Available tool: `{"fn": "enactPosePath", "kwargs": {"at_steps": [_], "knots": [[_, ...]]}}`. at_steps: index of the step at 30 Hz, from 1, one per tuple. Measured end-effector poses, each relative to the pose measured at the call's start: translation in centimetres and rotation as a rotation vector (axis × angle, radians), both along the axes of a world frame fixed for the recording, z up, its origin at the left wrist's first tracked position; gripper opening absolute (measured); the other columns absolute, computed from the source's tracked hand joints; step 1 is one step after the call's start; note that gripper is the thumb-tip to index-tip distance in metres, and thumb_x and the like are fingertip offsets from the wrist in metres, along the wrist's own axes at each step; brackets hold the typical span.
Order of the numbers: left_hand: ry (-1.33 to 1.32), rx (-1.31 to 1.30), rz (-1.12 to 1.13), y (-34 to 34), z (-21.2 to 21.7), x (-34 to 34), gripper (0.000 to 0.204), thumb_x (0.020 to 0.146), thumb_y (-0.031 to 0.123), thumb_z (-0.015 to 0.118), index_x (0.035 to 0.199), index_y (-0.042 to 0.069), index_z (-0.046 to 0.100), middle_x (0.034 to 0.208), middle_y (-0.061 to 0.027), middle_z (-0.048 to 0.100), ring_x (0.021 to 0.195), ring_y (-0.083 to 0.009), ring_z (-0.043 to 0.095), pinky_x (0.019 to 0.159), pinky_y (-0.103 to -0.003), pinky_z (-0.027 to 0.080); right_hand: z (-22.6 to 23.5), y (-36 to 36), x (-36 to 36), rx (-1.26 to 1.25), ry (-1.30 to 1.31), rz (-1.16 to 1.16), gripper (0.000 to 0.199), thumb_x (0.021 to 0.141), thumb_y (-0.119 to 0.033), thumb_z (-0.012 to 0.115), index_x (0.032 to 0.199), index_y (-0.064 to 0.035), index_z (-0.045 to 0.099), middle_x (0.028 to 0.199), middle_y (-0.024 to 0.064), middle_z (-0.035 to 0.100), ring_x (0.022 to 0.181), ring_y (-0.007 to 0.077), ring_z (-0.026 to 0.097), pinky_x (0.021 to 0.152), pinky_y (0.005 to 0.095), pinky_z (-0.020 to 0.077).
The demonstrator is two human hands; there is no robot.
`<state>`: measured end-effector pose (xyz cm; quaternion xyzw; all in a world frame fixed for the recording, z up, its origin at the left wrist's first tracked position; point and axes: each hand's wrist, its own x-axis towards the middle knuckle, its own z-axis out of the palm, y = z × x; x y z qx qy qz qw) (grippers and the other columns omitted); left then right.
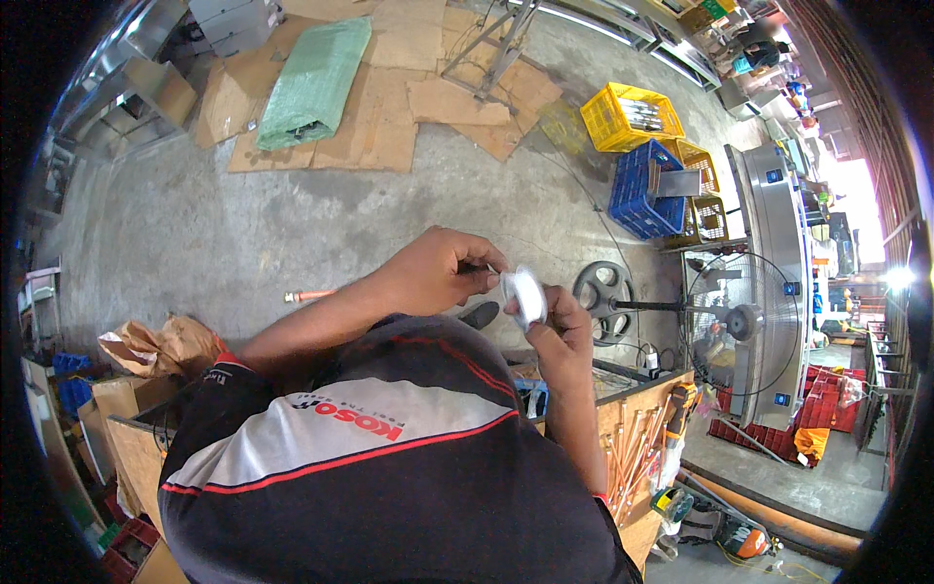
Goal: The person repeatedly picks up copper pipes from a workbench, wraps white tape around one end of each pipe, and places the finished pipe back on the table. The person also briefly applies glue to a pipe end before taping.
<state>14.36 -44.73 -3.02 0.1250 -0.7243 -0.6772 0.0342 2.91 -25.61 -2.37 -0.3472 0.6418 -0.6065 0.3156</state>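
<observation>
In front of my body my right hand grips a small white roll of tape, thumb on its near side and fingers curled round its edge. My left hand is closed in a pinch at the roll's left edge. Whether a loose tape end lies between those fingertips is too small to make out. Beyond my left forearm, partly covered by it, shows a copper tube with a brass-coloured fitting at its end.
Behind my right arm, a wooden bench carries several copper tubes and a yellow power drill. A standing fan is on the right. Blue and yellow crates stand ahead; a green wrapped bundle lies on cardboard.
</observation>
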Motion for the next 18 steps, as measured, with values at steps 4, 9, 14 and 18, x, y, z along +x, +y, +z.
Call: {"fn": "enactPosePath", "kwargs": {"at_steps": [4, 9, 14, 18], "knots": [[0.001, 0.181, 0.029, -0.4, 0.2, 0.2, 0.018, 0.093, 0.008, 0.066, 0.111, 0.004, 0.066, 0.077, 0.0001, 0.064, 0.061, -0.0071, 0.053, 0.055, -0.025, 0.044, -0.2, 0.2, -0.7, 0.034, 0.438, 0.040, 0.008, 0.076, -0.001, 0.060, 0.082, -0.0014, 0.055, 0.078, 0.0115, 0.061, 0.073, 0.0213, 0.058, 0.068, 0.0323, 0.0451], [0.028, 0.227, -0.083, -0.1, 0.4, 0.1, 0.014, 0.094, 0.009, 0.065, 0.105, 0.000, 0.065, 0.083, -0.0028, 0.066, 0.072, -0.0086, 0.057, 0.063, -0.025, 0.047, -1.0, 0.2, -0.3, 0.154, 0.482, -0.072, 0.017, 0.083, -0.012, 0.067, 0.079, -0.0007, 0.056, 0.070, 0.0079, 0.056, 0.065, 0.0173, 0.053, 0.061, 0.0312, 0.0424], [0.024, 0.111, -0.097, 1.3, -0.1, -1.6, 0.009, 0.093, 0.008, 0.067, 0.097, 0.001, 0.062, 0.084, -0.0023, 0.065, 0.078, -0.0087, 0.058, 0.071, -0.025, 0.048, -0.8, -0.6, -0.2, 0.243, 0.384, -0.226, 0.018, 0.083, -0.017, 0.070, 0.087, -0.0017, 0.060, 0.070, 0.0161, 0.059, 0.065, 0.0302, 0.059, 0.064, 0.0404, 0.0479], [0.004, 0.225, 0.002, 2.4, -0.8, -2.9, 0.014, 0.092, 0.012, 0.071, 0.095, 0.003, 0.061, 0.084, -0.0011, 0.065, 0.079, -0.0058, 0.058, 0.070, -0.023, 0.047, -0.5, 0.6, -0.9, 0.294, 0.472, -0.194, 0.029, 0.083, -0.019, 0.065, 0.107, -0.0035, 0.066, 0.077, 0.0184, 0.063, 0.076, 0.0363, 0.061, 0.071, 0.0449, 0.0495]]}}
